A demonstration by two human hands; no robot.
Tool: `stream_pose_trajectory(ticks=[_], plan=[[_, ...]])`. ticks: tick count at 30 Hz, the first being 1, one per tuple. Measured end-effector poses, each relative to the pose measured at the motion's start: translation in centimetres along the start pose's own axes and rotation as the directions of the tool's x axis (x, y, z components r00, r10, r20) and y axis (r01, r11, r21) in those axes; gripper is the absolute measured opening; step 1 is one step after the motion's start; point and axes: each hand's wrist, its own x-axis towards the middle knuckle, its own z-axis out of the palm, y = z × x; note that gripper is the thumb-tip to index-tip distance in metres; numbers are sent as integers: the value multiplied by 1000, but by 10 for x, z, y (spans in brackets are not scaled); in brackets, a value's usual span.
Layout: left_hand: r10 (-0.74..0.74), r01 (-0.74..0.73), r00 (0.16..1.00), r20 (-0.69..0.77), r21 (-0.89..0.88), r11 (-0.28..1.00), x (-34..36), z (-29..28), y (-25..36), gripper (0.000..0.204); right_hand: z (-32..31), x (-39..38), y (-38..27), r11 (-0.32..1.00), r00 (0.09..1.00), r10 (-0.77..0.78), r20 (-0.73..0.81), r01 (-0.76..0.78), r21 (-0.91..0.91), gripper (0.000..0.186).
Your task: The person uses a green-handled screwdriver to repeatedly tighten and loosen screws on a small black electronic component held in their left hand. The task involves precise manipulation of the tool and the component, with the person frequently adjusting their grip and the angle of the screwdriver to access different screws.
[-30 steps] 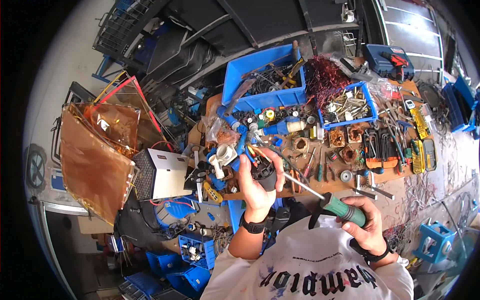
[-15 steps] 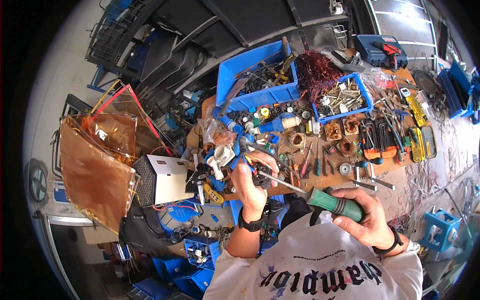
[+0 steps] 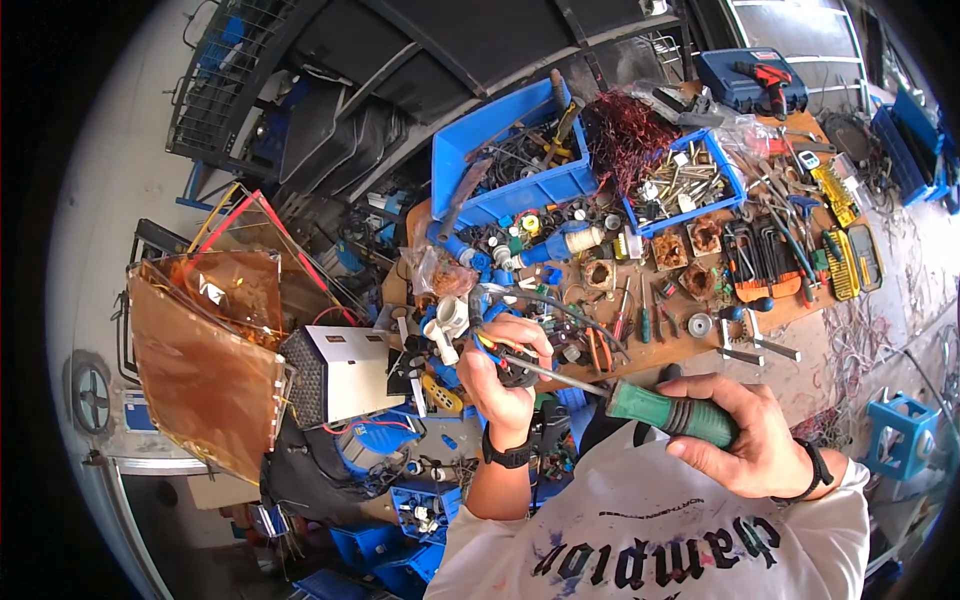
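head view, looking down over my white printed shirt [image 3: 650, 540]. nearest, my right hand [image 3: 745, 435] is wrapped tight around the green-and-black handle of a screwdriver [image 3: 672, 412]; its metal shaft runs left and away toward the other hand. my left hand [image 3: 505, 375], a black wristband under it, is closed on a small dark part [image 3: 518, 372] with blue and orange bits showing between the fingers; i can't make out what the part is. the screwdriver tip meets that part at the left hand, both held just above the near edge of the wooden workbench [image 3: 690, 340].

left of the left hand: a white plastic fitting [image 3: 447, 322], then a white perforated box [image 3: 335, 372], and further left a sheet of amber film [image 3: 205, 355].

farther on the bench: loose screwdrivers and pliers, brown copper windings [image 3: 705, 236], a row of tools in orange holders [image 3: 755, 265].

far side: large blue bin [image 3: 505, 160] of tools, small blue bin [image 3: 685, 180] of metal hardware, a tangle of reddish wire [image 3: 625, 135] between them. far right, a blue case with a red drill [image 3: 752, 78].
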Motion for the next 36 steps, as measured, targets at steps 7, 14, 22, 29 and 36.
stream_pose_trajectory(ticks=[7, 14, 22, 29, 36], plan=[[72, -72, 997, 11, 17, 997, 2, 1, -2, 54, -1, -2, 1, 992, 999, 48, 19, -50, 116, 43], [91, -91, 996, 16, -2, 996, 4, 3, -5, 54, 4, -5, 4, 882, 980, 196, 45, -196, 428, 41], [135, -134, 991, 0, 81, 988, 7, 5, -3, 54, -8, 1, -5, 634, 865, 355, 354, -501, 589, 42], [230, -227, 973, 11, 193, 955, 10, -2, -5, 56, -7, 3, 1, 316, 772, 342, 537, -632, 707, 47], [224, -232, 972, 65, 168, 958, 9, -4, -4, 55, -14, 9, 1, 218, 695, 300, 654, -717, 662, 48]])
